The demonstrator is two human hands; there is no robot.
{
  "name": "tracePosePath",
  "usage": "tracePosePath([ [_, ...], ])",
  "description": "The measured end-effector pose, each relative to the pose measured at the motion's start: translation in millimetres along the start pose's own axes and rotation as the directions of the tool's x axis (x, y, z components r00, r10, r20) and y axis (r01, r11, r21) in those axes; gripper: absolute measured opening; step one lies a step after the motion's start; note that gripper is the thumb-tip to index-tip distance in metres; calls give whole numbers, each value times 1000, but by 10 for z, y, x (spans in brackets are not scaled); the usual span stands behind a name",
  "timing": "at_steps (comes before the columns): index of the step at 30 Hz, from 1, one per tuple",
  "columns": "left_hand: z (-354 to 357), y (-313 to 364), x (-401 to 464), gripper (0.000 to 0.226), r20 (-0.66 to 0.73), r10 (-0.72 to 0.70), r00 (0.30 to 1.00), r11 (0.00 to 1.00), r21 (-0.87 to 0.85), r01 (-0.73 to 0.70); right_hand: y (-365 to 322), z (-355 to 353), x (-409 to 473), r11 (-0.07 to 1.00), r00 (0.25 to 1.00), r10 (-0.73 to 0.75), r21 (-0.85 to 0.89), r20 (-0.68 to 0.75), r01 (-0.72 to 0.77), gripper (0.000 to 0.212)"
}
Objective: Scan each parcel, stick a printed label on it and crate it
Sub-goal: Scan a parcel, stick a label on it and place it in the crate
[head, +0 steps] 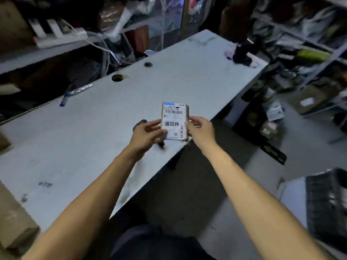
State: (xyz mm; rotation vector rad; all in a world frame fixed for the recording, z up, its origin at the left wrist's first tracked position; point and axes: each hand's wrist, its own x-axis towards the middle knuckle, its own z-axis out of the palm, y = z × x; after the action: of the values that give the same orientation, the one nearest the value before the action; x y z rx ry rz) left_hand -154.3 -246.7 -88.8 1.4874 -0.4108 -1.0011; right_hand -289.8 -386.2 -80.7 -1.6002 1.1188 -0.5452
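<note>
A dark object under the left hand is mostly hidden and cannot be identified. Both hands pinch a small flat brown cardboard parcel by its side edges, the right hand at its right edge, above the grey table's near edge. A white printed label with barcodes covers its face.

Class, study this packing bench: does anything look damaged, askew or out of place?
Mostly small mess. Crumpled scraps litter the grey table near its left edge. The small brown cardboard parcel, pinched by the left hand and right hand, has a ragged lower right corner.
</note>
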Motion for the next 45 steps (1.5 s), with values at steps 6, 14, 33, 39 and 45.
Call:
tracePosePath([
  [6,1392,-107,-320,41,276,-13,961,999,46,0,486,-1448,-604,995,963,77,78,-259,-59,29],
  [14,3119,-313,-718,28,624,-79,778,983,178,-43,1245,-2955,-1493,980,771,195,154,-606,-127,11],
  [33,6674,-1089,-114,26,837,-389,385,898,438,-44,2599,-5159,-1507,832,312,552,487,-773,-266,8],
  [39,7627,-1232,251,25,835,-474,279,848,518,-111,2898,-5735,-1149,765,183,635,580,-750,-279,11],
  [45,8396,-1532,382,33,771,-588,247,774,624,-104,3260,-6160,-1004,707,136,702,661,-699,-252,19],
])
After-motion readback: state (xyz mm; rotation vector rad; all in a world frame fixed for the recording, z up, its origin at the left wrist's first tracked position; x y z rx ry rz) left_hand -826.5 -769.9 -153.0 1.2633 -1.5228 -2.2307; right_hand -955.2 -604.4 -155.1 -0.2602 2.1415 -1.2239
